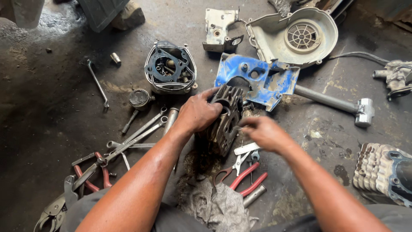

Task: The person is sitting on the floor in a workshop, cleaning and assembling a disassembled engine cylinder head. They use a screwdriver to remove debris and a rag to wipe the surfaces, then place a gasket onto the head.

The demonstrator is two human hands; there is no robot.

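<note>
Grey rag point(219, 208) is lying nearest; cylinder head point(225, 120) is being steadied upright in left hand point(197, 114) grip, while right hand point(264, 133), fingers pinched narrow, is being worked at its face.

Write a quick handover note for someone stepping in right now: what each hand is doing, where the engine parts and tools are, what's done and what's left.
Left hand: gripping the top of the dark finned cylinder head, which stands on edge on the floor.
Right hand: at the head's open face, fingertips pinched; whether it holds anything cannot be told.
Nearby: blue cover plate just behind the head, grey fan housing beyond it, hammer to the right, red-handled pliers and rag in front, wrenches to the left.
Done: engine already stripped, parts spread out.
Left: the head is in hand and not yet set down.
</note>
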